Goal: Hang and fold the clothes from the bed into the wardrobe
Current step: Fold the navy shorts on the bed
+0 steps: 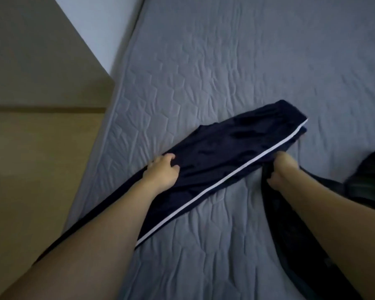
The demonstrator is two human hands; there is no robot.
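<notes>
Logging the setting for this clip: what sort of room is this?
Probably a bedroom: a quilted grey mattress with navy track pants laid out on it, and a plain wall beside the bed.

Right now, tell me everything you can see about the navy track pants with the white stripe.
The navy track pants lie flat and diagonal on the grey quilted bed, waistband end farthest away, legs running toward the near-left bed edge. The fabric looks smooth and slightly shiny, with a thin white side stripe. The left hand grips the left edge; the right hand grips fabric by the stripe.
</notes>
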